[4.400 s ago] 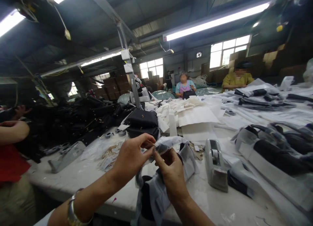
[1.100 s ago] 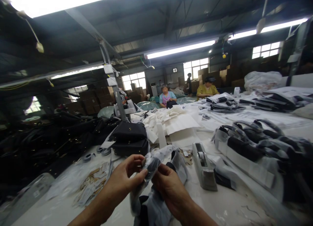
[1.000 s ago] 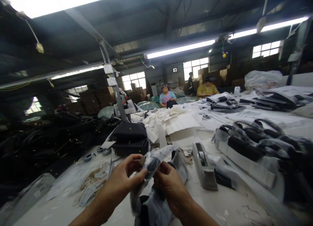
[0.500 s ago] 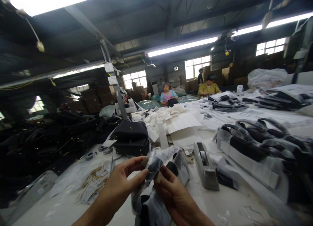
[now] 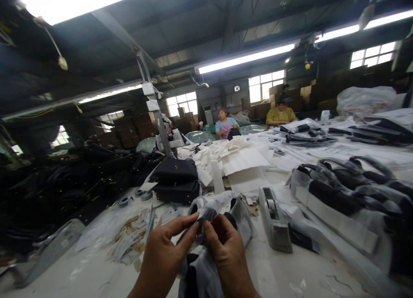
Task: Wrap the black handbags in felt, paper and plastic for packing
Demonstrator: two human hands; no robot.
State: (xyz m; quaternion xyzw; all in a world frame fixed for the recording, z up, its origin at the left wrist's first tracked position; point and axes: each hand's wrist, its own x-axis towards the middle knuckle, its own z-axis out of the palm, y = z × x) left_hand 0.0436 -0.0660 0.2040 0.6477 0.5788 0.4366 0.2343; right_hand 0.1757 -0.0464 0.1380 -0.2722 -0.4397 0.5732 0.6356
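In front of me is a dark bag [image 5: 243,220] partly covered in translucent white wrapping. Its handle [image 5: 207,213] rises in the middle, with clear film around it. My left hand [image 5: 163,253] pinches the wrapped handle from the left, thumb against forefinger. From the right, my right hand [image 5: 227,250] closes on the same handle, its fingertips almost meeting the left ones. Both hands cover much of the bag's near side. A grey tape dispenser [image 5: 275,222] stands just right of the bag.
Two stacked black bags [image 5: 177,179] sit behind my hands. White foam sheets [image 5: 247,162] pile up beyond. Wrapped bags [image 5: 335,199] line the right, a heap of black bags [image 5: 80,177] the left. Paper tags [image 5: 130,238] lie nearby. Two co-workers [image 5: 227,125] sit across the table.
My hands have drawn closer together on the handle, and the right fingers have curled in more. The whole view has shifted slightly, with the scene moving right.
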